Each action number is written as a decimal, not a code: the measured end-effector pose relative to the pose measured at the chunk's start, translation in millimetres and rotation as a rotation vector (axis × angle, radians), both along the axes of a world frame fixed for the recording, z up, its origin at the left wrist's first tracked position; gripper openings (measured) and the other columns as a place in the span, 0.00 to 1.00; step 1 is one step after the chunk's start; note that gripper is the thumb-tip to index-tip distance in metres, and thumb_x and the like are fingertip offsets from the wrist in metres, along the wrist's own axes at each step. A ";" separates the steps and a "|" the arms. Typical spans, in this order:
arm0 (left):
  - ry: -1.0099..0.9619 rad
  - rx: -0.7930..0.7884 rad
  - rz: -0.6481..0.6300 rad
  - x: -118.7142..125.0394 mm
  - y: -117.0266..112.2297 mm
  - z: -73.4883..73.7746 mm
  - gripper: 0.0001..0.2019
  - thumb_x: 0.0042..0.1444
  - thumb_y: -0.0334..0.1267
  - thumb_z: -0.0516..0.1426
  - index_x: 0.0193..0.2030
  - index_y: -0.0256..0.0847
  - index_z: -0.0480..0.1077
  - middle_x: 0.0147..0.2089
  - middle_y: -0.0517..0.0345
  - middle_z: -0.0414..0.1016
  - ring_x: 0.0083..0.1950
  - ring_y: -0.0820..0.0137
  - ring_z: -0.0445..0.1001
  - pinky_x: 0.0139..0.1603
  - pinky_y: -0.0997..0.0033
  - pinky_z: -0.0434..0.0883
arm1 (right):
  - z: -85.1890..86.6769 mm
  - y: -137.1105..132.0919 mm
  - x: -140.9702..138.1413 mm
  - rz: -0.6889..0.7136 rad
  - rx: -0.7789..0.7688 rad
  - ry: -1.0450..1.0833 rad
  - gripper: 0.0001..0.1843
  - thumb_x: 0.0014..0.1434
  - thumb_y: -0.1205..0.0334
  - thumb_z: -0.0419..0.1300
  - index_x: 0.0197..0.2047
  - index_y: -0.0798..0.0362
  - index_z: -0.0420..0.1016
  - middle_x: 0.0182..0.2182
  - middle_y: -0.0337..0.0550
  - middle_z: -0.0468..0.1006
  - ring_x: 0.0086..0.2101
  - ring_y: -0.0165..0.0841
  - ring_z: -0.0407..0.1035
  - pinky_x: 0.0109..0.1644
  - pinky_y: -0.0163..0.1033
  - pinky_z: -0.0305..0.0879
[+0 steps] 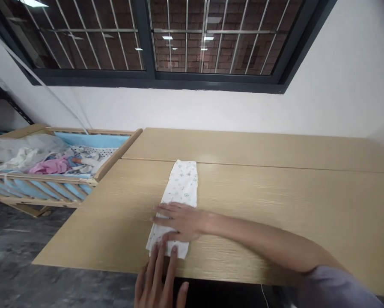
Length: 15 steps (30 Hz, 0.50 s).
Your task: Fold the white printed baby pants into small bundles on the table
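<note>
A white cloth with a small printed pattern [183, 182] lies on the wooden table, folded into a long narrow strip that runs away from me. My right hand [179, 220] rests flat across its lower half, fingers stretched out to the left. Over the near end of the cloth is my left hand [159, 273], its fingers spread and the fingertips at the cloth's near edge. Neither hand grips anything. What garment or piece the cloth is, I cannot tell.
The wooden table [275, 201] reaches back to a white wall below a barred window [153, 77]. Left of it stands a wooden crib [117, 156] with a blue lining, holding a pink cloth [52, 165], other fabrics and a translucent plastic bag [28, 147]. The floor is dark grey.
</note>
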State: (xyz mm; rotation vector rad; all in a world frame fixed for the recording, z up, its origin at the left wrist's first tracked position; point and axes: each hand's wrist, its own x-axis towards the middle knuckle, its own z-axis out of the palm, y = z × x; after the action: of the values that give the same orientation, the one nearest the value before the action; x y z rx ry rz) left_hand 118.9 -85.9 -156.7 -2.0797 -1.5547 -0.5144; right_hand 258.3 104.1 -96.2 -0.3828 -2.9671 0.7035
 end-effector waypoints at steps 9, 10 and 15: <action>0.050 0.014 -0.028 -3.5 1.1 12.0 0.27 0.59 0.41 0.58 0.65 0.40 0.67 0.64 0.40 0.72 0.62 0.54 0.73 0.58 0.58 0.63 | -19.3 154.3 7.1 -0.467 0.131 -0.125 0.40 0.70 0.36 0.36 0.77 0.49 0.40 0.75 0.46 0.35 0.73 0.41 0.29 0.75 0.51 0.27; 0.061 0.023 -0.027 -3.7 1.5 11.8 0.27 0.59 0.41 0.58 0.65 0.40 0.67 0.64 0.41 0.72 0.61 0.54 0.73 0.57 0.58 0.63 | -20.0 166.3 9.0 -0.492 0.147 -0.129 0.39 0.71 0.38 0.36 0.77 0.50 0.41 0.75 0.46 0.36 0.73 0.40 0.30 0.75 0.51 0.28; 0.065 0.043 -0.017 -3.5 1.9 11.0 0.24 0.60 0.42 0.58 0.64 0.41 0.69 0.63 0.43 0.73 0.60 0.56 0.74 0.56 0.59 0.63 | -17.2 186.5 13.0 -0.530 0.217 -0.099 0.35 0.73 0.46 0.36 0.76 0.55 0.46 0.75 0.50 0.39 0.73 0.40 0.33 0.75 0.50 0.29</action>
State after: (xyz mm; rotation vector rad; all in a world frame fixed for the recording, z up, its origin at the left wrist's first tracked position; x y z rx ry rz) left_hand 115.5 -84.0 -145.7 -2.0588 -1.4773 -0.4771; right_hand 271.3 290.6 -113.4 -1.1478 -2.7815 0.3060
